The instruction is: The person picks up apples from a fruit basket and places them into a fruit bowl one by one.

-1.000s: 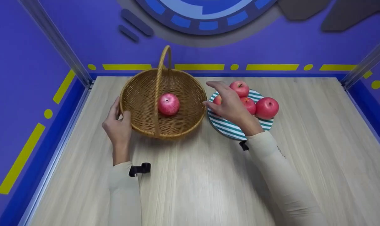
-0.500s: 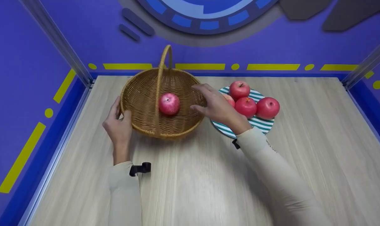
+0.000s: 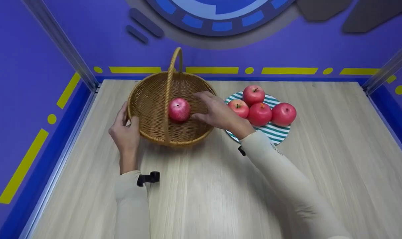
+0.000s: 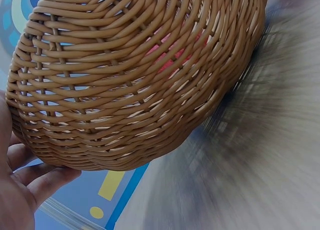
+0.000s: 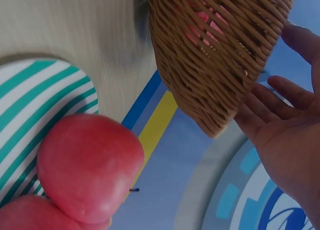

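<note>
A round wicker basket (image 3: pixel 148 96) with a tall arched handle (image 3: pixel 169 83) stands on the left of the table. One pinkish-red apple (image 3: pixel 179 110) lies inside it; red shows through the weave in both wrist views. My left hand (image 3: pixel 126 134) grips the basket's left rim, thumb inside and fingers outside. Over the right rim reaches my right hand (image 3: pixel 217 113), its fingers spread and holding nothing, thumb and fingers pointing at the apple with a small gap. In the right wrist view, part of the right fingers (image 5: pixel 257 107) is hidden behind the basket.
A green-and-white striped plate (image 3: pixel 274 134) right of the basket bears several red apples, among them a rear apple (image 3: pixel 253 95) and a right-hand apple (image 3: pixel 284 114). Blue panels (image 3: pixel 241 56) wall the table (image 3: pixel 194 186) at the back and sides.
My right hand has moved left from above the plate to inside the basket's right rim, uncovering the plate's left apple. The left hand and basket have stayed put.
</note>
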Tool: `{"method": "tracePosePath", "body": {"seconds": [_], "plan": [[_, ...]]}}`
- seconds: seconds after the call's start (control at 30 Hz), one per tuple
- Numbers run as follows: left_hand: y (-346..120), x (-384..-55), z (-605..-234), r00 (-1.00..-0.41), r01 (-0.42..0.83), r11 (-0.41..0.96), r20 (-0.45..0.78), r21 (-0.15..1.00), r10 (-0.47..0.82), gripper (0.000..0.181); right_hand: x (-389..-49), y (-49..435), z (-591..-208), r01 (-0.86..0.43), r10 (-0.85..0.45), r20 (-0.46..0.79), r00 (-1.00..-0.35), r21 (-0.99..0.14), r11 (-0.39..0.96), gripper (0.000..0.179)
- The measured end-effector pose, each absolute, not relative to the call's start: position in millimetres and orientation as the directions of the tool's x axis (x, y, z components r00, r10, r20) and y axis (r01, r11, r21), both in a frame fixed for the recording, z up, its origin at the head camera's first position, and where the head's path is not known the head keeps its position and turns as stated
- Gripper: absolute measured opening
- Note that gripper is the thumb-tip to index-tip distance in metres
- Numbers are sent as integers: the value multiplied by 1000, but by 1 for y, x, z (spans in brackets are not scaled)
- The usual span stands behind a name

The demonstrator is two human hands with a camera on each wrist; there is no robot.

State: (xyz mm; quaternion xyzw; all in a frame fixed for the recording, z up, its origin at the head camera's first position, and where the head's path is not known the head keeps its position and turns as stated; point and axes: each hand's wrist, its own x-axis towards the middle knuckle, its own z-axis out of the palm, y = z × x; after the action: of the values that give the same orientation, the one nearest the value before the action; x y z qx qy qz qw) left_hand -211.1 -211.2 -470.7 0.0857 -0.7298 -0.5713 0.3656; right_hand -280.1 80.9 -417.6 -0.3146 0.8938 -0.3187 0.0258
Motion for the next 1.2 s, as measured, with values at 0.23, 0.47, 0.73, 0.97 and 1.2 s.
{"method": "tracePosePath", "body": {"seconds": [0.23,0.47,0.73,0.97,1.2], "plan": [[-212,-211,-470,-721,281,347,436,895,-539,51,-286,66,-420,-551,-594,142,-792,-583,596,72],[-213,-210,-470,-717,281,369,449,886,-533,51,-289,51,-421,-566,-612,137,-779,-572,593,70],[-217,-209,-472,-735,310,349,456,884,-503,47,-293,43,-424,-579,-623,141,-770,-566,587,68],[-218,-210,-472,-756,335,311,451,889,-473,46,-299,39,-432,-550,-612,101,-784,-570,610,68],[-207,-197,-452,-769,319,308,435,896,-469,45,-305,33,-439,-508,-601,38,-798,-578,639,72]]}}
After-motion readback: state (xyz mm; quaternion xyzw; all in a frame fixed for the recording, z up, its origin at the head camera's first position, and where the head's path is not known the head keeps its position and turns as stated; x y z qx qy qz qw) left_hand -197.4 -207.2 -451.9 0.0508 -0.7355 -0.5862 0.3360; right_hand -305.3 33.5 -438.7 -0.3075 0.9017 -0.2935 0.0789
